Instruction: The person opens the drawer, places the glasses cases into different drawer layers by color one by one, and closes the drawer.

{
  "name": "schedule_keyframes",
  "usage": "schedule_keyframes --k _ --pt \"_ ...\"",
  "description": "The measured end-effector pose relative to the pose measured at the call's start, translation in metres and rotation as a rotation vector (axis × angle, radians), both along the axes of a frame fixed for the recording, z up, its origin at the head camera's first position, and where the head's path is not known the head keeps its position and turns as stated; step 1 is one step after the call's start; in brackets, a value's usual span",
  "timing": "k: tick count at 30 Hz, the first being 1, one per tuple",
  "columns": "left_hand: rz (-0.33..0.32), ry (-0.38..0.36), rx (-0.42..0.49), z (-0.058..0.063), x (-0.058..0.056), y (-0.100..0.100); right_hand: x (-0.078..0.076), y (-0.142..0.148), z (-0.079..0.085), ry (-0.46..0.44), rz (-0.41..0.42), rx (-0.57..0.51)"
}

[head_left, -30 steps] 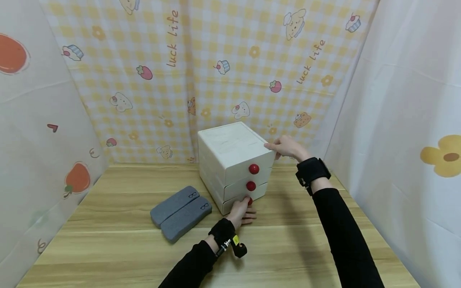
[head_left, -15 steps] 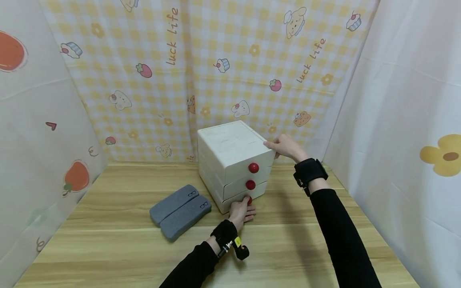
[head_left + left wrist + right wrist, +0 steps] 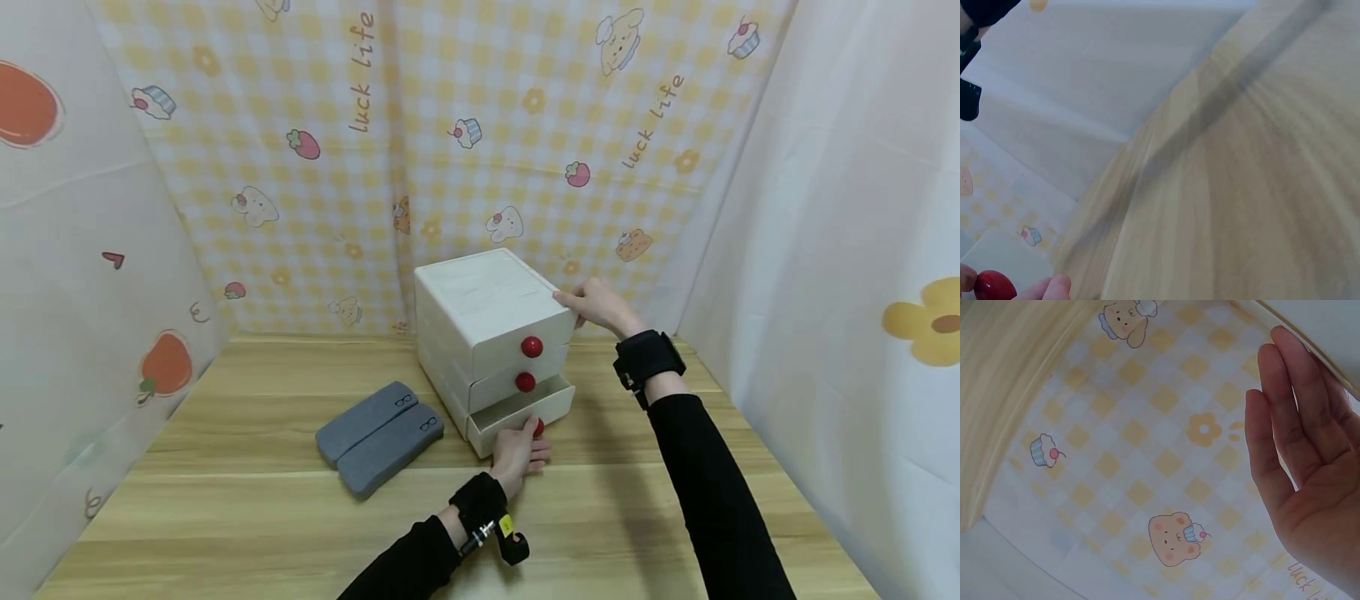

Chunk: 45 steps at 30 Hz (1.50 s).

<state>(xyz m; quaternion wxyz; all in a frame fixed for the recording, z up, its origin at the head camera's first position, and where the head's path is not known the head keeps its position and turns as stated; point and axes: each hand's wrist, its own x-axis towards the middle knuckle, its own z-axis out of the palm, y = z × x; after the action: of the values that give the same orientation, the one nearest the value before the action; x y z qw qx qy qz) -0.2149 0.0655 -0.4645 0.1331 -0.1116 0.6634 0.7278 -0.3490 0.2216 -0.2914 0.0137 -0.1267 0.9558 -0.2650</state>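
A white mini drawer cabinet (image 3: 487,287) with red round knobs stands at the middle of the table. Its bottom drawer (image 3: 557,403) is pulled partway out, and the visible part of its inside is bare. My left hand (image 3: 517,454) pinches that drawer's red knob (image 3: 994,285), thumb on one side and fingers on the other. At the cabinet's top right edge, my right hand (image 3: 602,305) rests with its thumb on top. In the right wrist view its straight fingers (image 3: 1300,381) lie along the cabinet's side. The two upper drawers are closed.
Two grey glasses cases (image 3: 367,423) lie side by side left of the cabinet, each with a small glasses print. A yellow checked curtain (image 3: 315,208) hangs behind the wooden table (image 3: 262,525). White cloth (image 3: 825,250) closes off the right side.
The bottom drawer has slid out toward me with my left hand on its knob; before, it was closed. My right hand has stayed at the cabinet's top edge.
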Motion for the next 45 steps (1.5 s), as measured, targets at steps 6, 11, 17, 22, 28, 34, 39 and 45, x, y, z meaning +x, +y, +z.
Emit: schedule_keyframes --k 6,11,17,22,28,34,39,45 --pt "-0.028 -0.009 0.031 0.000 0.018 0.008 -0.002 0.002 -0.002 -0.014 -0.008 0.016" --pt "-0.068 -0.024 0.048 -0.002 0.033 0.015 -0.001 0.003 -0.004 -0.010 -0.004 0.015" --pt "-0.095 -0.020 0.071 -0.008 0.053 0.023 -0.002 0.004 -0.005 -0.006 0.003 0.004" --pt "-0.123 0.000 0.098 -0.009 0.069 0.029 -0.001 0.005 -0.004 -0.013 -0.002 -0.006" --pt "-0.156 -0.008 0.098 -0.010 0.077 0.031 -0.002 0.005 -0.004 -0.005 -0.004 -0.004" --pt "-0.263 -0.030 0.100 -0.013 0.078 0.024 -0.001 0.004 -0.004 0.002 -0.007 0.000" --pt "-0.374 -0.040 0.070 -0.010 0.078 0.012 0.000 0.002 -0.003 -0.002 -0.005 -0.003" --pt "-0.544 -0.041 -0.044 -0.001 0.079 -0.009 0.001 0.002 -0.003 -0.004 -0.005 -0.005"
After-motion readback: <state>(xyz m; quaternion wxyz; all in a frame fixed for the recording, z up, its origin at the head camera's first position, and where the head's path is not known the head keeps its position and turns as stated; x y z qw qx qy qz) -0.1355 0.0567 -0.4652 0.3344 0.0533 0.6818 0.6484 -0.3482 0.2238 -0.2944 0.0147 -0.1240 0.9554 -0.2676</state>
